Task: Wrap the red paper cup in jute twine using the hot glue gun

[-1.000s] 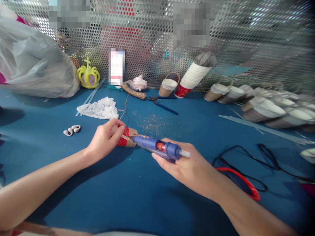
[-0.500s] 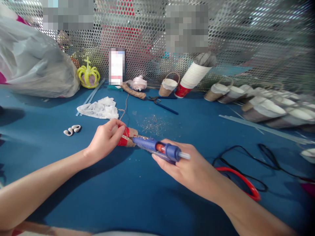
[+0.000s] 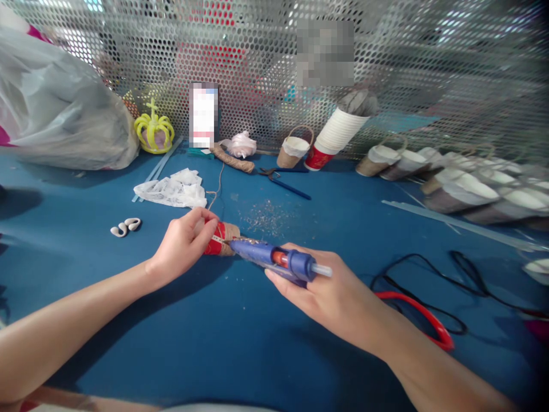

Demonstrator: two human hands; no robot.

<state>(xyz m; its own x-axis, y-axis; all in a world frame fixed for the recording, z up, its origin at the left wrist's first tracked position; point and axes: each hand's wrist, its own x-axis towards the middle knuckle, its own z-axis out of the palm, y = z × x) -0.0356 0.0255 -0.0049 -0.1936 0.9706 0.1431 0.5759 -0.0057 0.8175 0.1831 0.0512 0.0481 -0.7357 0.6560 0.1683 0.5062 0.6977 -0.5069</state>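
A red paper cup (image 3: pixel 219 231) lies on its side on the blue table, with brown twine wound around the part away from my hand. My left hand (image 3: pixel 184 243) is closed on it, with the fingertips at the near end of the red part. In my right hand (image 3: pixel 332 292) is a blue hot glue gun (image 3: pixel 253 250), a clear glue stick poking out of its back. Its nozzle points left and meets the twine-covered side of the cup; whether it touches cannot be made out. A loose strand of twine runs from the cup back to a twine bundle (image 3: pixel 234 163).
Pliers (image 3: pixel 285 186), a crumpled white sheet (image 3: pixel 175 189) and a yellow crown (image 3: pixel 154 134) lie farther back. Stacked cups (image 3: pixel 343 134) lean against the perforated metal screen. Several twine-wrapped cups (image 3: pixel 458 191) stand right, near a black cable (image 3: pixel 465 274) and red loop (image 3: pixel 429 315).
Almost nothing differs: both hands, the cup and the glue gun keep the same places.
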